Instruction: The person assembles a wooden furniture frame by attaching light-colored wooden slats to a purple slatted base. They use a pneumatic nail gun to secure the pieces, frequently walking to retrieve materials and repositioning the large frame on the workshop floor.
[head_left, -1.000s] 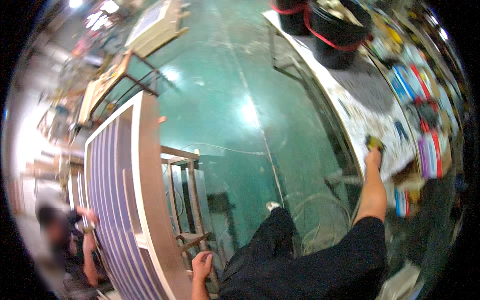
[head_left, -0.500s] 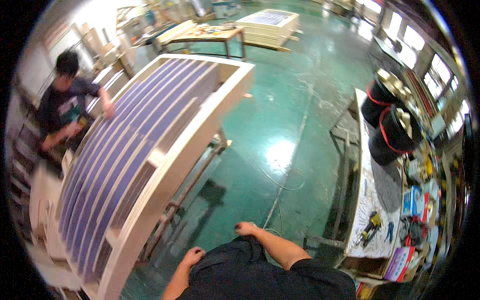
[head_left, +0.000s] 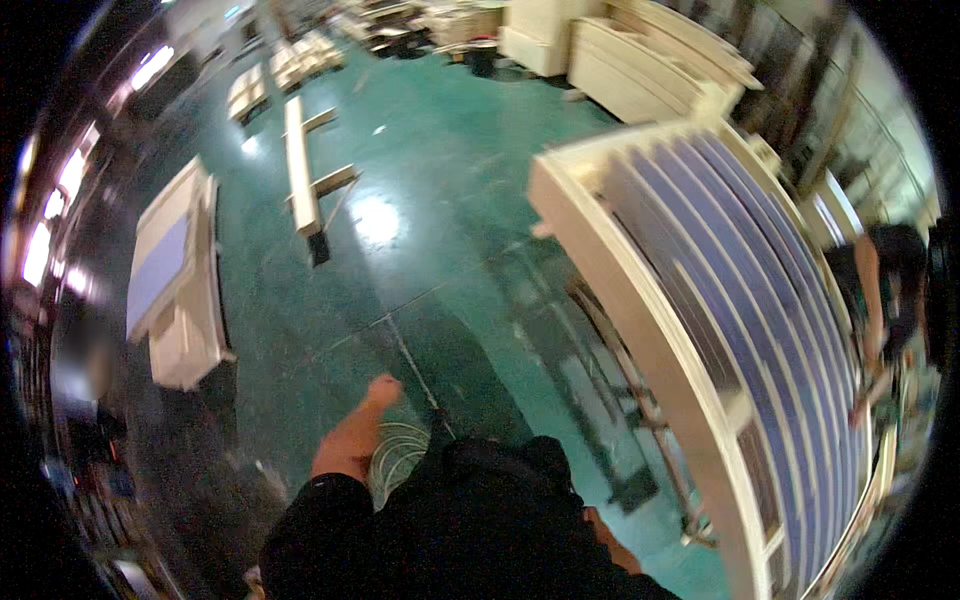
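Note:
My left hand (head_left: 384, 390) swings out ahead of my body over the green floor. Its fingers look curled in, though blurred, and nothing shows in them. Of my right arm only a strip of skin (head_left: 612, 543) appears beside my dark clothing; its fingers are hidden. Both hands are away from the large wooden frame (head_left: 640, 300) at my right. Curved blue-purple strips with pale lines between them fill that frame, which rests on a metal stand (head_left: 640, 400). At its far right side a co-worker (head_left: 885, 290) in dark clothes reaches an arm to its edge.
A coiled pale hose (head_left: 402, 455) lies on the floor by my left arm. To the left stands a wooden piece with a blue panel (head_left: 165, 262). Farther ahead are a long beam on cross supports (head_left: 300, 175), large wooden boxes (head_left: 640, 70) and stacked timber (head_left: 305, 60).
The view has swung round: the striped frame and the co-worker, at the left before, are now at the right. My left hand has come forward; my right hand has dropped back beside my body.

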